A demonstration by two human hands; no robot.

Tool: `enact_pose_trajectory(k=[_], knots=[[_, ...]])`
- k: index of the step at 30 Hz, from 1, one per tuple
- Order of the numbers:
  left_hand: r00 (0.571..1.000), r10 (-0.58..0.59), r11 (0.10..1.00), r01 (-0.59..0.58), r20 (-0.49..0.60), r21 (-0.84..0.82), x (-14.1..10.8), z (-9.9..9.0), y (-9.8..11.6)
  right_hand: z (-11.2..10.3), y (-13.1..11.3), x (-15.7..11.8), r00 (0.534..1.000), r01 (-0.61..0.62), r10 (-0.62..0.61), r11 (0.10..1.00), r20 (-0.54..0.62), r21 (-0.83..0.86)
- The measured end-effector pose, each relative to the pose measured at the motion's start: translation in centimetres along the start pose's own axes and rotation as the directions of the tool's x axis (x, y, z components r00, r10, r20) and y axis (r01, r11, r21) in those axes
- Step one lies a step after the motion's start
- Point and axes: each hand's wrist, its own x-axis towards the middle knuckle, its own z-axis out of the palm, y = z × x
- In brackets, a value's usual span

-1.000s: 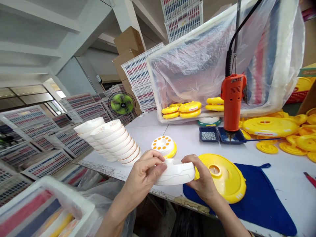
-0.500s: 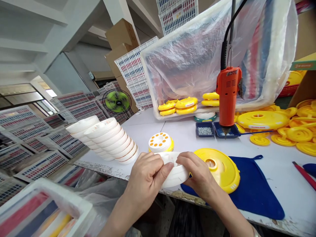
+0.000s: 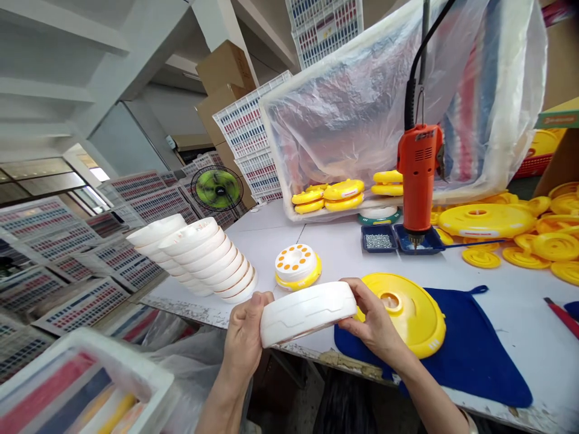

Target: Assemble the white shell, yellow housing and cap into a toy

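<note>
Between my two hands is a white plastic ring-shaped part (image 3: 308, 312), held on edge above the table's front edge with its outer wall facing me. My left hand (image 3: 246, 328) grips its left end, thumb on top. Fingers of my right hand (image 3: 368, 316) pinch its right end. Just behind my right hand, a yellow round disc (image 3: 409, 319) lies on a blue cloth (image 3: 482, 355). Beyond the held part sits a white round piece with orange dots (image 3: 296, 258) on a yellow base (image 3: 298, 281). Stacked white rings (image 3: 208, 259) stand to the left.
An orange electric screwdriver (image 3: 418, 181) hangs over blue trays, one holding small screws (image 3: 379, 241). Yellow discs (image 3: 486, 220) pile up at right. A plastic-lined crate (image 3: 339, 126) with yellow parts stands behind; a white crate (image 3: 154, 374) is at lower left. A red-handled tool (image 3: 563, 324) lies far right.
The white ring has been turned so that its outer wall faces me. My hands have moved apart, from its near side and inner rim to its two ends.
</note>
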Motion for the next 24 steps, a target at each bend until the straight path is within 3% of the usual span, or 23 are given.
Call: enact_pose_trajectory(k=[5, 10, 14, 19, 24], knots=[[0.972, 0.026, 0.991, -0.055, 0.233, 0.12, 0.6, -2.0, -1.3, -0.3, 0.1, -0.1, 0.997, 0.075, -0.076, 0.989, -0.006, -0.127], [0.953, -0.017, 0.974, -0.052, 0.304, 0.218, 1.0, -2.2, -1.0, -0.6, -1.4, 0.3, 0.988, 0.144, -0.111, 0.913, 0.108, -0.382], [0.964, -0.012, 0.922, -0.092, 0.265, 0.377, 1.0, -1.4, 0.1, -0.4, -2.2, 0.5, 0.986, 0.163, -0.124, 0.862, 0.112, -0.481], [0.975, 0.12, 0.84, -0.2, 0.188, 0.504, 0.7, -0.1, 1.5, 0.2, -3.3, 0.6, 0.98, 0.199, -0.153, 0.788, 0.127, -0.583], [0.974, 0.165, 0.878, -0.218, 0.159, 0.426, 0.7, 0.6, 0.7, 0.9, -3.6, 0.6, 0.98, 0.187, -0.119, 0.816, 0.157, -0.547]])
